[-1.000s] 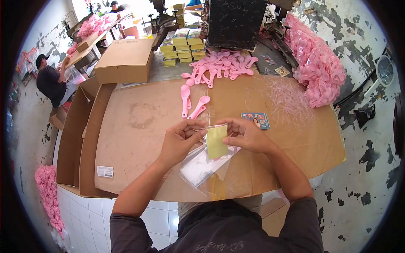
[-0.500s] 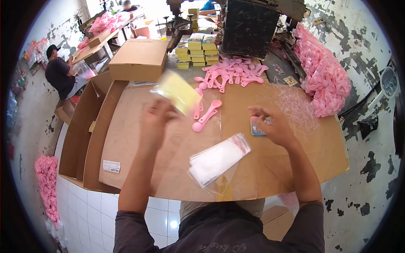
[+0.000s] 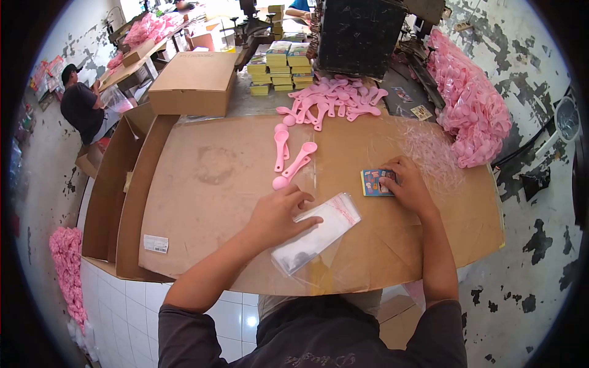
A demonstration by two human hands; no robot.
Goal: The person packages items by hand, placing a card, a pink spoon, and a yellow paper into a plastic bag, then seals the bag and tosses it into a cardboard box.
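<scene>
My left hand (image 3: 283,214) reaches over a small pile of clear plastic bags (image 3: 319,236), thumb and fingers apart, the thumb touching the top bag. My right hand (image 3: 408,184) grips a small stack of blue printed cards (image 3: 372,183) lying on the cardboard, thumb on top and fingers at the far edge. Beyond my left hand lie pink measuring spoons (image 3: 297,165), with another set of pink spoons (image 3: 280,148) just behind them. A larger heap of pink spoons (image 3: 331,101) sits at the back of the work surface.
An open cardboard box (image 3: 132,202) borders the left side, with a closed carton (image 3: 193,83) behind it. Stacks of yellow-edged cards (image 3: 279,67) stand at the back. Pink bagged spoons (image 3: 472,104) pile up at right, near plastic strips (image 3: 429,153). A person (image 3: 86,104) sits far left.
My left hand has come down and right to the plastic bags; the yellow item in clear plastic it carried is out of sight. My right hand has closed on the cards.
</scene>
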